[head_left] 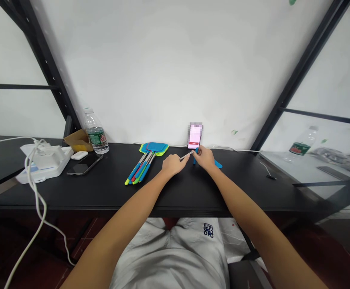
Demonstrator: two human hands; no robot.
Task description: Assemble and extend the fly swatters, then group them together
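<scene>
My left hand (173, 163) is closed around a thin silver rod (187, 155), whose end points at my other hand. With bent fingers, my right hand (205, 157) pinches a blue plastic piece (196, 155) beside the rod's tip. Another bit of blue, a flat blue flap (218, 164), sticks out behind the right wrist. Whether these blue parts are one thing is hidden by the hand. To the left lies a pile of fly swatters (147, 160) with flat blue and yellow-green heads, silver shafts and coloured handles.
A lit phone (194, 136) leans on the white wall behind my hands. Leftward are a water bottle (96, 132), a dark phone (85, 164), a white case (79, 155), a cardboard box (78, 141) and a charger with cables (48, 156). A short black-ended cable (271, 177) lies right.
</scene>
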